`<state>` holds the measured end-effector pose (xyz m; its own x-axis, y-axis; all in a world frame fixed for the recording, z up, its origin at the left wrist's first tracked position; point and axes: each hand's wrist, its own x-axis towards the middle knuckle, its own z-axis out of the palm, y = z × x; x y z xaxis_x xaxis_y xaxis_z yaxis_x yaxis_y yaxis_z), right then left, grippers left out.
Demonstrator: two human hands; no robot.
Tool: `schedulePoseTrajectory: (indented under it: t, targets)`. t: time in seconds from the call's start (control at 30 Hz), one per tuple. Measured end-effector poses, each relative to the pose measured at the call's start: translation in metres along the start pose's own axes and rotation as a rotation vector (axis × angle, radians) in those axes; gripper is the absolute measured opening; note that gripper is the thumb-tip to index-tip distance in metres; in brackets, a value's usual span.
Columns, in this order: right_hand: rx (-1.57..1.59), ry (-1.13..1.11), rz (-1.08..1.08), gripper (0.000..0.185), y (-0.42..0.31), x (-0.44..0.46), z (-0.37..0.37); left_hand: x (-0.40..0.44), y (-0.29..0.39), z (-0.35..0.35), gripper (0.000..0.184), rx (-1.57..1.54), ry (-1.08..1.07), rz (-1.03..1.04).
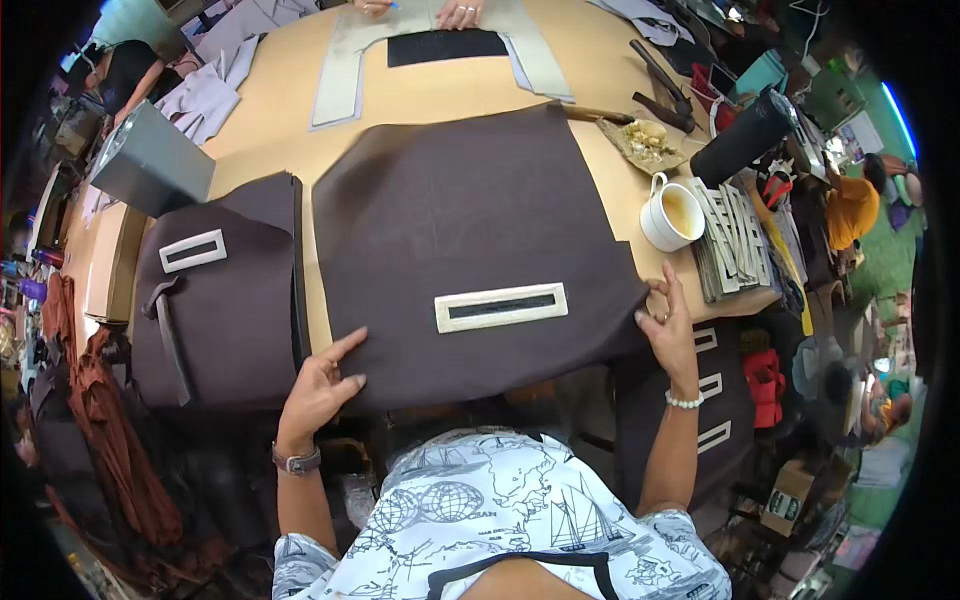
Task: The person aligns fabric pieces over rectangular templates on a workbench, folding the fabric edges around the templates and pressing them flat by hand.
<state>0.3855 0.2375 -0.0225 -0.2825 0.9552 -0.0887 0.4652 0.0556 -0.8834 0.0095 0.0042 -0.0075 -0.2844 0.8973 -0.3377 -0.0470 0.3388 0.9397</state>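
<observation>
A large dark brown leather piece (450, 220) lies before me on the table, its near edge hanging over the front. Near that edge sits a cream rectangular frame (502, 325) around a dark slot. My left hand (318, 392) rests at the near left corner of the leather, its index finger and thumb spread apart on it. At the right corner, my right hand (673, 330) pinches the leather's edge between thumb and fingers. Left of it lies a dark leather stack (230, 330) with a similar cream frame (193, 250) and a hammer (168, 330) on top.
A white cup (672, 212) stands close beyond my right hand, beside stacked cream frames (735, 240) and a black cylinder (742, 138). A grey metal block (155, 160) stands at left. Across the table, another person's hands (460, 14) touch a pale panel (345, 75).
</observation>
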Motion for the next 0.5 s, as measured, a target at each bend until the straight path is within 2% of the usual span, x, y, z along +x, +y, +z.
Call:
schedulePoseTrajectory:
  t: [0.03, 0.1, 0.17, 0.23, 0.33, 0.4, 0.47, 0.5]
  targets:
    - [0.015, 0.022, -0.023, 0.074, 0.0, 0.001, 0.004, 0.004, 0.0, 0.004, 0.051, -0.014, 0.019, 0.064]
    - [0.052, 0.064, -0.091, 0.074, -0.009, 0.026, 0.018, 0.025, 0.006, -0.002, 0.047, 0.221, 0.058, 0.156]
    - [-0.019, 0.099, -0.161, 0.073, -0.011, 0.055, 0.033, 0.057, 0.008, -0.007, 0.038, 0.462, 0.185, 0.27]
    - [-0.107, 0.074, -0.178, 0.073, -0.023, 0.085, 0.039, 0.086, 0.017, -0.01, 0.035, 0.494, 0.273, 0.353]
    - [0.031, 0.117, -0.349, 0.072, -0.026, 0.133, 0.048, 0.118, 0.032, -0.016, 0.036, 0.511, 0.406, 0.438]
    - [0.071, 0.155, -0.363, 0.072, -0.039, 0.156, 0.051, 0.139, 0.035, -0.025, 0.037, 0.499, 0.494, 0.474]
    - [0.004, 0.243, -0.45, 0.071, -0.042, 0.179, 0.057, 0.155, 0.039, -0.033, 0.039, 0.529, 0.577, 0.426]
    - [0.029, 0.226, -0.425, 0.069, -0.033, 0.196, 0.062, 0.162, 0.041, -0.037, 0.04, 0.544, 0.618, 0.401]
